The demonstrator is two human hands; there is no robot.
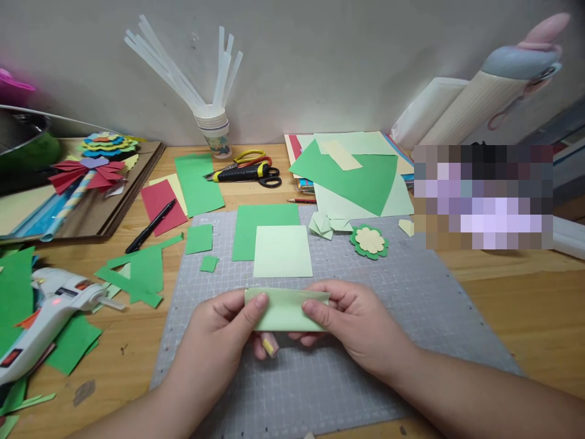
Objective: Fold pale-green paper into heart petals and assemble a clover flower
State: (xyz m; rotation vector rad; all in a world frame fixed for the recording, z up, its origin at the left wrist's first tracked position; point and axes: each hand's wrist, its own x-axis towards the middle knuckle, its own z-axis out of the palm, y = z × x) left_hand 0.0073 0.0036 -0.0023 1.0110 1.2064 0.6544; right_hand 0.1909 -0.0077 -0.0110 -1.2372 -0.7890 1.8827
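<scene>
A folded light green sheet of paper [286, 312] is pinched between my two hands, above the grey cutting mat [365, 366]. My left hand [219, 329] grips its left end with the thumb on top; my right hand [351, 311] grips the right end the same way. A pinkish piece with a yellow patch [269, 346] shows at my left fingertips, perhaps a wrapping on a finger. Just beyond the paper lies a flat pale green square [283, 253], overlapping a darker green sheet [244, 235]. Folded pale green pieces [322, 224] and a layered paper flower [369, 240] sit to the right.
At the left are a glue gun [59, 311] with a red light and green scraps [141, 274]. A black pen [150, 225] rests on red paper. Scissors [269, 177], a cup [214, 131] of glue sticks and stacked paper [356, 177] stand farther back. A blurred patch covers the right.
</scene>
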